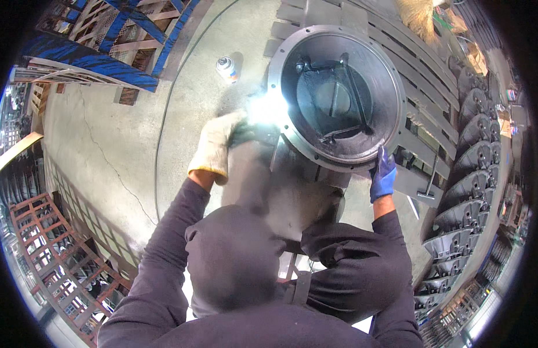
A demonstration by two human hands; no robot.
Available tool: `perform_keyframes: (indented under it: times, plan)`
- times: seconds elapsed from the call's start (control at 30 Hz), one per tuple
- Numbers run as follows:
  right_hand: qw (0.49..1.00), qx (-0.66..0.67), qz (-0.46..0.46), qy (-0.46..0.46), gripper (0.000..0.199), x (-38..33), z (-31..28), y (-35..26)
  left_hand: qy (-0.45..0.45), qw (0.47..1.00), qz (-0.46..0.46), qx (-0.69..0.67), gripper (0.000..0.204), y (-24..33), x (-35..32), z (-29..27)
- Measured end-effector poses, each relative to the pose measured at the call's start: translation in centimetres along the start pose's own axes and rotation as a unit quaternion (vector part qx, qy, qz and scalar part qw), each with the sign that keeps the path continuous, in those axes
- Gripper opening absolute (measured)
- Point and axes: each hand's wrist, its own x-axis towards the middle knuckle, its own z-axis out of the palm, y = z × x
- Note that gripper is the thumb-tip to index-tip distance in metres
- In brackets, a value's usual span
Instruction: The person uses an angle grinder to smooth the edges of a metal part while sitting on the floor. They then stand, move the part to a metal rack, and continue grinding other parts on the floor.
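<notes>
A large round metal housing with a wide bolt-holed flange faces up in front of me. Its hollow inside is dark, with a disc and ribs at the bottom. At its right lower rim my right hand, in a blue glove, grips the flange edge. My left hand, in a cream work glove with a yellow cuff, is closed beside the left rim. Intense white glare sits just past its fingers, against the flange, and hides what it holds.
A slatted pallet lies under and right of the housing, with a hammer-like T-shaped tool on it. A spray can stands on the floor near a long cable. Blue racking, a brown metal crate and stacked castings surround me.
</notes>
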Motion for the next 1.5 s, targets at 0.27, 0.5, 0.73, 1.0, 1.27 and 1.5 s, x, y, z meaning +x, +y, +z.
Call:
perform_keyframes:
  times: [0.27,0.5,0.73,1.0,1.27,1.5]
  plan:
    - [0.998,0.015,0.063,-0.002,0.048,0.6,-0.7,1.9,-0.143,0.989,0.038,0.023,0.038,-0.3,2.4,3.2]
    - [0.943,0.252,0.215,0.021,0.050,0.2,-0.3,-0.8,-0.243,0.963,0.110,0.045,0.034,-0.5,4.1,3.4]
    - [0.945,0.235,0.225,0.026,0.042,0.1,0.3,-3.8,-0.245,0.958,0.147,-0.011,0.038,-1.8,4.1,3.2]
    - [0.923,0.273,0.270,0.035,0.041,-0.4,-0.3,-5.1,-0.171,0.882,0.361,0.250,0.038,-3.7,1.7,2.2]
    - [0.943,0.295,0.152,0.023,0.034,-0.8,0.3,-3.7,-0.105,0.985,0.132,0.042,0.044,-3.5,2.8,0.4]
    - [0.974,0.212,0.076,-0.005,0.040,-1.6,-0.4,-2.1,-0.127,0.969,0.174,0.118,0.051,2.4,6.1,1.3]
